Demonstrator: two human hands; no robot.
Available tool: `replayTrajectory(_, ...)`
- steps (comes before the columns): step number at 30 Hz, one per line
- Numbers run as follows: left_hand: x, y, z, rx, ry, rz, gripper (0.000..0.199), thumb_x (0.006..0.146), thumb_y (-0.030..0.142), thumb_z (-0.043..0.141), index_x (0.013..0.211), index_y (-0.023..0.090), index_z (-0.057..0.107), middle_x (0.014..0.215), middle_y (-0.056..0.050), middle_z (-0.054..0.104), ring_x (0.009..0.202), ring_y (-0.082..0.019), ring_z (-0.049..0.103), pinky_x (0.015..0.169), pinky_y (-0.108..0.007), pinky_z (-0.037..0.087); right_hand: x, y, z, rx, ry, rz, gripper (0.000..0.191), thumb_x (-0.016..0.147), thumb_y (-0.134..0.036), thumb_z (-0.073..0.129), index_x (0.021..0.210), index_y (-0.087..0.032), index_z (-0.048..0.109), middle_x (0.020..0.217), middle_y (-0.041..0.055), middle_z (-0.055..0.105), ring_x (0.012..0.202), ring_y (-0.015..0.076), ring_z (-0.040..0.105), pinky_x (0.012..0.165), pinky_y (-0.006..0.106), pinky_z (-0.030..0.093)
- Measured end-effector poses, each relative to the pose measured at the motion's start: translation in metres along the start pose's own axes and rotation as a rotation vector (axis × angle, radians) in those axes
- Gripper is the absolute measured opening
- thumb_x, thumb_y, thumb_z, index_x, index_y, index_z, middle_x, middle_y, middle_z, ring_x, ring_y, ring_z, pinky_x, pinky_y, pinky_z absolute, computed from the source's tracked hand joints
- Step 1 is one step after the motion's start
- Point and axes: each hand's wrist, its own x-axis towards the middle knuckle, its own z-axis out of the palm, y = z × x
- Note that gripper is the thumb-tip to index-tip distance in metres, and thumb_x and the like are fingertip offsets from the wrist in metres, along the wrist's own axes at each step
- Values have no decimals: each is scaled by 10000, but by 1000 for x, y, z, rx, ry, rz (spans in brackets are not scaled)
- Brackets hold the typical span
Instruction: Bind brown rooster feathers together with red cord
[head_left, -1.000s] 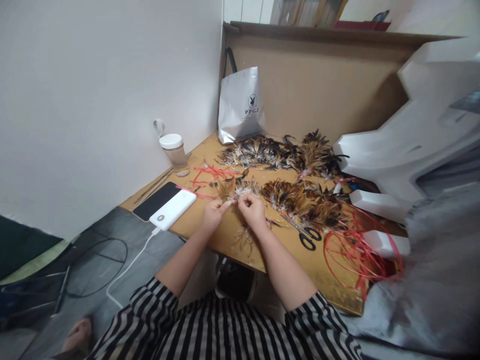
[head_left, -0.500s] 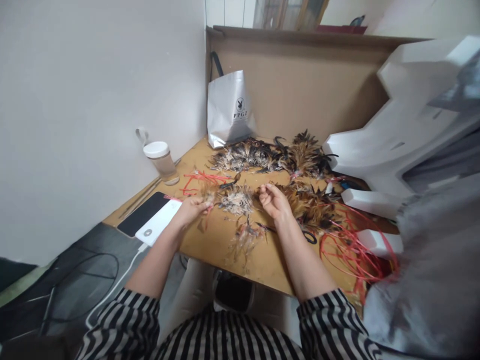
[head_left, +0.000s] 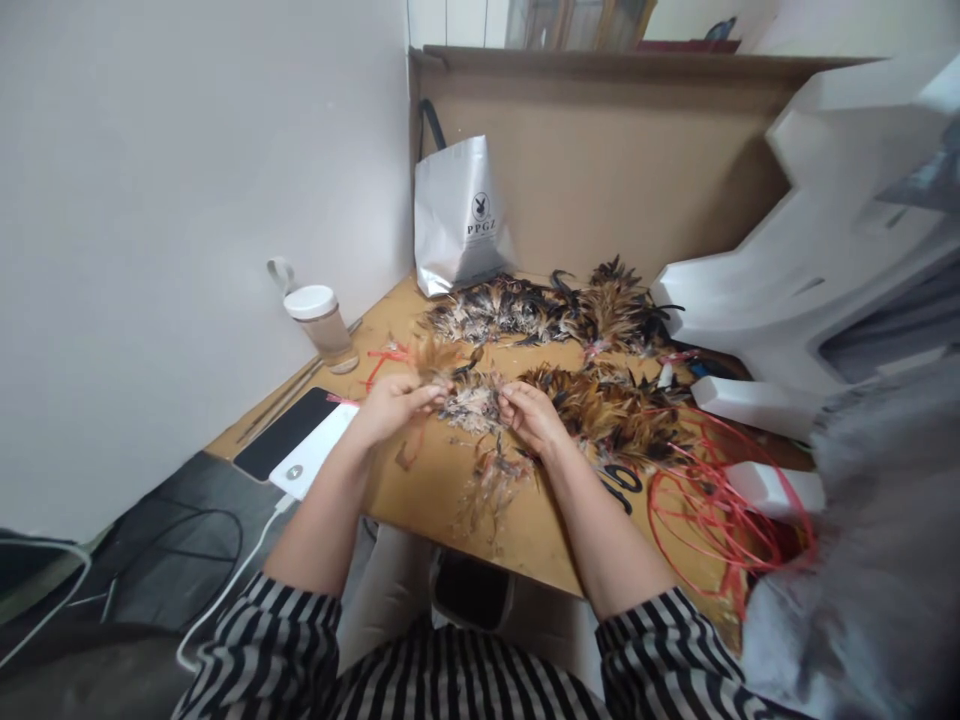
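Observation:
My left hand point(head_left: 397, 404) is closed in a pinch on a small bunch of brown feathers point(head_left: 437, 357), whose tips fan out above the fingers. A pale feather pile point(head_left: 474, 402) lies between my hands. At its right edge my right hand point(head_left: 527, 410) is closed, thumb against fingertips; whatever it pinches is too small to make out. Golden-brown feathers point(head_left: 615, 405) spread over the table to its right. Loose feather scraps point(head_left: 495, 475) lie nearer the front edge. A red strip point(head_left: 410, 443) lies or hangs below my left hand.
Black-handled scissors point(head_left: 621, 486) and tangled red strips point(head_left: 720, 500) are at the right. Dark feathers point(head_left: 525, 308) line the back, before a silver bag point(head_left: 457, 220). A lidded cup point(head_left: 322, 325), a phone point(head_left: 285, 435) and a white power bank point(head_left: 311, 452) are at the left.
My left hand has moved right and slightly up with the feather bunch. My right hand has moved left and down to the pale pile, its fingers now pinched together.

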Motion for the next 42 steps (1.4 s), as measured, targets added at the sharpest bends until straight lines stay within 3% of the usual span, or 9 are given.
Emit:
replayTrajectory(2, 10, -2, 22, -26, -194, 17, 227, 637, 335, 665, 601, 111, 665, 706, -91, 656, 554, -129, 527, 492, -229, 370, 1, 2, -1, -79, 33, -50, 213, 626, -312, 681, 659, -158, 537, 523, -46, 493, 405, 35, 362, 401, 174, 277)
replayTrajectory(6, 32, -23, 52, -247, -114, 113, 248, 675, 340, 635, 770, 114, 680, 779, -80, 672, 496, -69, 491, 485, -199, 369, 1, 4, -6, -265, 133, -166, 224, 649, -347, 648, 663, -150, 544, 467, -55, 458, 390, 41, 335, 402, 184, 229)
replayTrajectory(9, 41, -42, 60, -306, -103, 117, 230, 667, 329, 647, 717, 105, 666, 827, -87, 672, 523, -65, 521, 502, -188, 387, 1, 2, -9, -422, 179, -224, 217, 655, -349, 625, 663, -145, 552, 472, -53, 449, 415, 51, 343, 423, 189, 249)
replayTrajectory(13, 43, -59, 60, -181, -135, 83, 253, 675, 338, 644, 727, 90, 664, 606, -54, 644, 480, -82, 524, 495, -197, 403, -1, 0, -10, -628, 158, -291, 197, 670, -335, 587, 650, -141, 562, 508, -40, 459, 458, 64, 358, 455, 196, 281)
replayTrajectory(16, 42, -65, 58, -137, -163, 60, 266, 675, 344, 646, 750, 89, 663, 552, -40, 629, 456, -90, 527, 492, -207, 417, -2, -1, -9, -693, 131, -321, 188, 685, -331, 562, 668, -144, 566, 529, -32, 472, 481, 74, 378, 470, 198, 303)
replayTrajectory(24, 40, -67, 60, -232, -311, -61, 292, 685, 321, 654, 839, 72, 658, 897, -137, 671, 684, -138, 630, 592, -214, 478, -4, -6, -8, -654, 129, -324, 225, 685, -363, 574, 702, -139, 574, 526, -26, 484, 459, 71, 366, 444, 198, 296)
replayTrajectory(27, 39, -68, 59, -290, -336, -98, 266, 696, 296, 652, 841, 73, 648, 925, -139, 665, 712, -135, 635, 609, -203, 484, -4, -6, -7, -655, 124, -330, 235, 680, -374, 578, 693, -139, 577, 513, -27, 483, 455, 73, 369, 441, 200, 296)
replayTrajectory(35, 42, -73, 55, -388, -275, -175, 224, 670, 249, 682, 798, 69, 647, 709, -80, 664, 590, -84, 605, 568, -164, 475, -5, -8, -9, -797, 105, -367, 207, 691, -324, 572, 752, -132, 619, 590, -4, 547, 488, 83, 417, 483, 211, 343)
replayTrajectory(42, 42, -75, 59, -273, -212, -122, 237, 637, 284, 699, 741, 76, 657, 651, -64, 648, 528, -78, 563, 517, -182, 445, -10, -16, -10, -1203, 76, -650, 130, 731, -194, 527, 712, -169, 653, 687, 32, 578, 674, 137, 511, 646, 246, 396)
